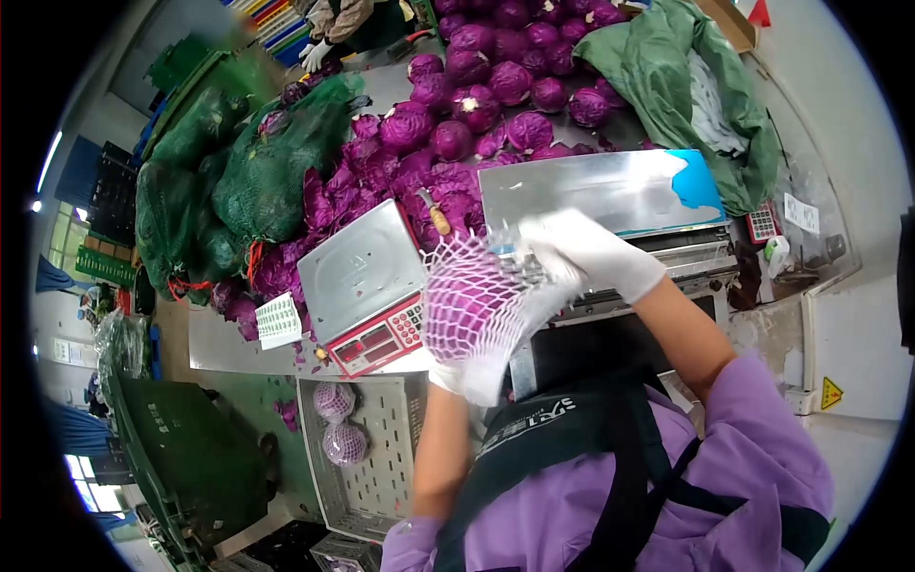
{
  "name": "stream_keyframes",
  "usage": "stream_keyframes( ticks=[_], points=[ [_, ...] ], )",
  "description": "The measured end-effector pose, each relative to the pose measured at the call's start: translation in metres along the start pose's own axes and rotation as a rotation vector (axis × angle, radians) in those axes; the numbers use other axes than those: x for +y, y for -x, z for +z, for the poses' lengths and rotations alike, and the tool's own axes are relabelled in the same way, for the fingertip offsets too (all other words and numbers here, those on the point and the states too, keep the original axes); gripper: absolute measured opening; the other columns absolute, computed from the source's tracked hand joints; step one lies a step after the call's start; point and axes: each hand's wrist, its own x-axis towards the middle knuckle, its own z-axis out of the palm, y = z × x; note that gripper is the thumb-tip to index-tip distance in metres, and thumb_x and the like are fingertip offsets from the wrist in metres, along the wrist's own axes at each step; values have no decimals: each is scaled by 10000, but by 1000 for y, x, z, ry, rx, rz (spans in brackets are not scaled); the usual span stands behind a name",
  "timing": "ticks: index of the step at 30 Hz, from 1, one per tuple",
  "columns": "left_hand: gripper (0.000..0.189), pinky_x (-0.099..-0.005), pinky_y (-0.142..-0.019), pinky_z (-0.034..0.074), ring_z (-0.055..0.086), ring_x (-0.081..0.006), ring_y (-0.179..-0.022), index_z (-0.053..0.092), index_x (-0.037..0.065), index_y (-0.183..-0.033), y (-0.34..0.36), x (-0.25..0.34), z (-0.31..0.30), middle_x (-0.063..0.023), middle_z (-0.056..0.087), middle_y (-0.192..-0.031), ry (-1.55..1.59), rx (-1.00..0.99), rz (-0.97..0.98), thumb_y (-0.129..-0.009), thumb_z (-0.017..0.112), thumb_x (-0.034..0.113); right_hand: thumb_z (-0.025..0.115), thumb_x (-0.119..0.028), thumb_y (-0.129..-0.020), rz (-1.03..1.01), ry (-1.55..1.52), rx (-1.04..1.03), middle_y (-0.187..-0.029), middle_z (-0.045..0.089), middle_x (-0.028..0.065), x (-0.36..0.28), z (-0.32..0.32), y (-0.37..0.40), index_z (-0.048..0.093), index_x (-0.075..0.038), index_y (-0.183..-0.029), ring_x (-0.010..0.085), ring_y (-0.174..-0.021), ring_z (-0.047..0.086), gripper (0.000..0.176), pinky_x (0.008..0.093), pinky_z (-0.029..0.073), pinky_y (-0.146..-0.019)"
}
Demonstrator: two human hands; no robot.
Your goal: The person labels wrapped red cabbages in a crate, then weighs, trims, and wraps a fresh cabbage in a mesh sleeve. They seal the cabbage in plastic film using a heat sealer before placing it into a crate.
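A purple cabbage [462,303] sits inside a white foam net [496,334] in front of me, beside the scale. My left hand [448,376], in a white glove, holds the cabbage from below and behind; most of its fingers are hidden by the net. My right hand [581,253], also gloved, is closed on the gathered side of the net and slightly blurred. Close by lies the digital scale [362,270] with a red keypad front and a bare metal plate. A knife with a wooden handle [439,220] rests on loose cabbage leaves behind the net.
A wrapping machine [591,195] with a metal top stands behind my right hand. Several cabbages [510,83] are heaped at the back. Green mesh sacks [262,186] lie left. Below, a grey crate [376,491] holds two netted cabbages [344,444]. Another person's gloved hand [315,55] shows at the top.
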Motion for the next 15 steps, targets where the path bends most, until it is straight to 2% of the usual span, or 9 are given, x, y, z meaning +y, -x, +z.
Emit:
stream_keyframes(
  ticks=[2, 4, 6, 8, 9, 10, 12, 14, 15],
  points=[
    [484, -388, -1041, 446, 524, -256, -1233, 436, 40, -1393, -3, 6, 9, -133, 529, -1356, 68, -59, -55, -999, 465, 319, 644, -274, -938, 163, 185, -112, -940, 683, 8, -3, -5, 34, 667, -5, -1117, 46, -842, 566, 323, 238, 477, -775],
    [481, -389, -1028, 456, 540, -254, -1210, 456, 39, -1376, -4, 12, 20, -131, 548, -1333, 290, -95, -141, -995, 463, 333, 659, -260, -929, -9, 314, -166, -971, 687, 19, 4, -23, 36, 669, -3, -1099, 41, -877, 564, 309, 232, 474, -781],
    [480, -391, -1003, 477, 573, -251, -1164, 498, 37, -1342, -11, 17, 31, -127, 587, -1285, 729, -156, -308, -989, 459, 361, 623, -240, -955, -314, -317, -5, -951, 685, 15, 2, -24, 23, 654, -5, -1112, 56, -842, 588, 285, 241, 491, -772],
    [487, -392, -978, 498, 606, -248, -1118, 539, 36, -1308, -17, 20, 43, -122, 625, -1238, 1160, -211, -492, -983, 455, 388, 590, -238, -976, -491, -494, 59, -907, 680, 4, -12, -20, 9, 652, -16, -1074, 71, -805, 615, 250, 240, 510, -747],
    [491, -405, -959, 509, 626, -247, -1075, 582, 50, -1267, -19, 16, 50, -103, 653, -1195, 997, -112, -521, -972, 459, 422, 583, -255, -981, -420, -702, 33, -886, 680, 1, -6, -17, 1, 652, -31, -1043, 77, -785, 634, 243, 233, 523, -722],
    [522, -416, -981, 495, 614, -257, -1100, 566, 62, -1293, -14, 16, 57, -90, 637, -1232, 1142, -22, -741, -973, 447, 456, 594, -278, -975, -399, -774, 54, -894, 687, 20, 2, -20, -3, 657, -31, -1017, 84, -789, 645, 259, 235, 529, -712],
    [556, -420, -1027, 460, 573, -255, -1172, 512, 73, -1357, -21, -14, 61, -84, 587, -1311, 1320, -93, -742, -983, 419, 474, 601, -288, -971, -234, -722, 147, -904, 690, 36, 15, -33, 2, 663, -14, -1008, 93, -781, 648, 283, 253, 535, -702],
    [571, -418, -1107, 372, 486, -263, -1278, 441, 82, -1421, -21, -10, 73, -99, 506, -1403, 1364, -174, -598, -981, 436, 446, 582, -280, -980, -31, -384, 203, -886, 667, 11, 32, -40, 4, 673, -27, -983, 85, -749, 615, 268, 255, 512, -690],
    [554, -409, -1125, 335, 458, -261, -1301, 437, 78, -1422, -26, -3, 80, -105, 492, -1414, 614, -250, -305, -967, 470, 392, 627, -246, -951, -42, -497, 187, -952, 683, 46, 46, -40, 5, 669, 2, -1051, 99, -832, 624, 271, 269, 517, -744]
  ],
)
